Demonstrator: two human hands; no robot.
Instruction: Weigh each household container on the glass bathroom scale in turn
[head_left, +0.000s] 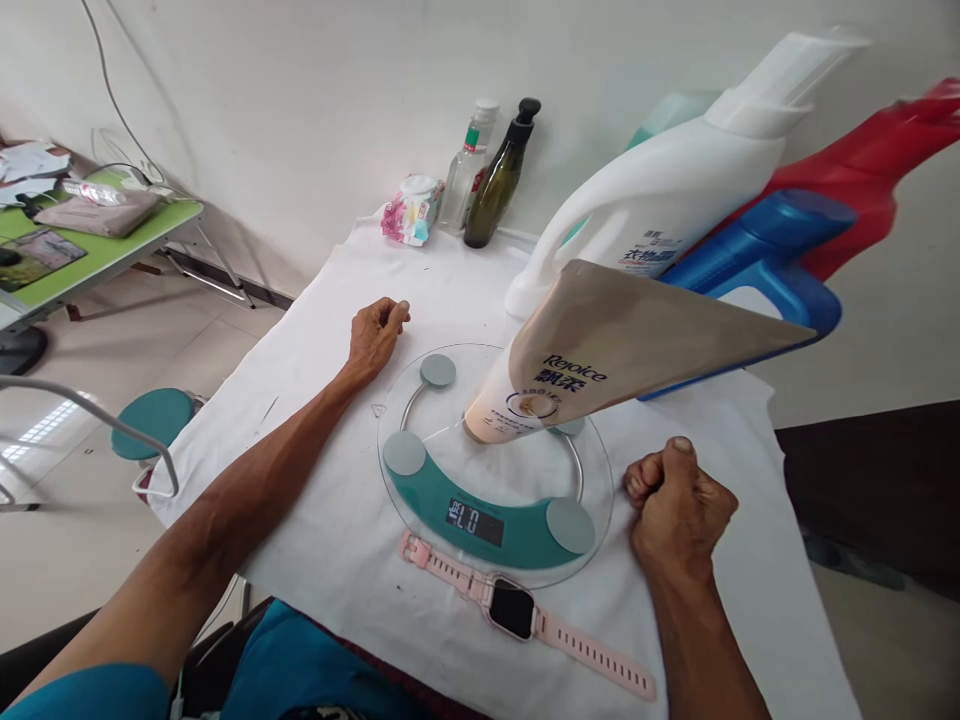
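Note:
A beige Rejoice shampoo bottle (555, 370) stands cap-down on the round glass bathroom scale (450, 530), whose display shows lit digits I cannot read surely. My left hand (375, 335) is a loose fist resting on the white cloth at the scale's far left, touching neither scale nor bottle. To the right of the scale lies my right hand (681, 505), also closed in a fist, with nothing visible in it. A smartwatch (512, 607) with a pink strap lies stretched out along the scale's near edge.
Behind the shampoo stand a white detergent jug (652, 190), a blue bottle (780, 250) and a red bottle (847, 180). A tissue pack (411, 212), a clear bottle (461, 180) and a dark pump bottle (501, 180) stand by the wall. A teal stool (152, 424) is at left.

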